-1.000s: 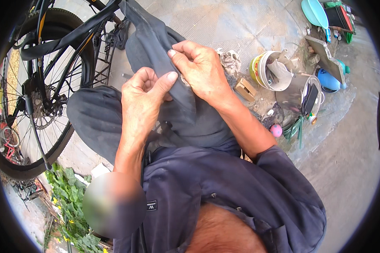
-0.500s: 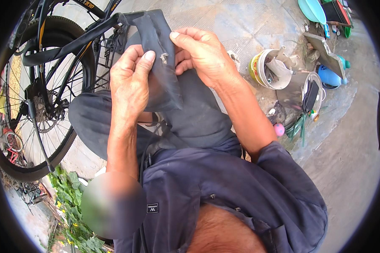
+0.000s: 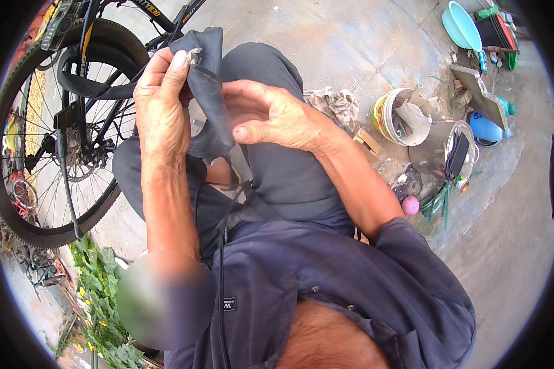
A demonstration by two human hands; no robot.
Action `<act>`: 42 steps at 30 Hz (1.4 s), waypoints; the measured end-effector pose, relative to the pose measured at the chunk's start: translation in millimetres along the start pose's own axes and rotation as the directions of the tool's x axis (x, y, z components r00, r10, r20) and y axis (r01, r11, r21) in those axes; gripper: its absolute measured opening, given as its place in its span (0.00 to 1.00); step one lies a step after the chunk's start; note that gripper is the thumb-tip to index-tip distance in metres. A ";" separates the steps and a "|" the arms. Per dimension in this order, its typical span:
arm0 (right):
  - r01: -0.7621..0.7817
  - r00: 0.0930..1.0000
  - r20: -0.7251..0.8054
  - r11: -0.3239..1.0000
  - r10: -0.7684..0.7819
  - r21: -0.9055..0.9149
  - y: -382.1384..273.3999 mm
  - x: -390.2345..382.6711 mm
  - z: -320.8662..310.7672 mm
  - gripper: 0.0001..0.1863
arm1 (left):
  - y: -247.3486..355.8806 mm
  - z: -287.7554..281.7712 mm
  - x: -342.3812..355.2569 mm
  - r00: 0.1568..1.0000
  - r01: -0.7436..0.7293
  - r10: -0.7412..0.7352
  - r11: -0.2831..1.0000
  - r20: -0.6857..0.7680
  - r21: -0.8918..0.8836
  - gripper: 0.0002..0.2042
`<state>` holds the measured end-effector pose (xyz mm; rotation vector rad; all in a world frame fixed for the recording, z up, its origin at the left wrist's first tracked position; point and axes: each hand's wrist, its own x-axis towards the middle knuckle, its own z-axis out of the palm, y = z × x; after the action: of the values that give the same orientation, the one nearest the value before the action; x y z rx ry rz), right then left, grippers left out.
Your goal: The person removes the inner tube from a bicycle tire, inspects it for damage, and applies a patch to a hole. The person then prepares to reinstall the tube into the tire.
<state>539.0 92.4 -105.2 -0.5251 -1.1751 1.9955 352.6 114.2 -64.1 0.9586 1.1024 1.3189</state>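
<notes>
Black inner tube, just one of it between our two bare hands, and here it is, up above our dark trousers and just beside the one spoked bicycle wheel that fills our left side! A black loop of rubber hangs across that wheel's upper part. The left hand has the tube pinched, thumb against forefinger, and the right hand is spread, thumb well away from the curved fingers, which meet the tube's edge; we cannot tell how firmly. Look at that rubber: flattened, folded over, dull black with a dusty grey sheen, and one pale, ragged patch right by our left thumb. Over to the containers on our right now: one yellow-and-white bucket, tilted, with a pale curled sheet and some dark bits we cannot make out inside; one greyish pail next to it, a black oblong object lying across its mouth, the contents unclear; one blue jug beyond them; one turquoise basin at the far edge. And scattered nearer us, we count one crumpled cloth, one wooden block and one pink ball.
</notes>
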 end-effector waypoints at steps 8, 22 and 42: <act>-0.134 0.964 -0.256 0.958 0.067 -0.254 7.9 -1.7 23.5 0.15 | -2.8 -1.7 0.7 0.989 -0.074 0.094 0.983 -0.116 0.167 0.07; -0.198 0.695 -0.275 0.191 -0.665 -0.961 34.3 -46.6 55.1 0.12 | -30.5 17.3 -46.5 0.949 0.222 -0.159 0.950 -0.273 0.219 0.12; -0.074 0.725 -0.677 0.963 -0.126 -0.258 -2.1 -26.0 27.5 0.25 | -17.9 -3.7 -41.2 0.965 0.203 -0.210 0.977 0.155 0.063 0.10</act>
<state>538.1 57.5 -90.4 -1.2614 -0.9467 1.3880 355.6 72.1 -79.7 0.9397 1.0803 1.0329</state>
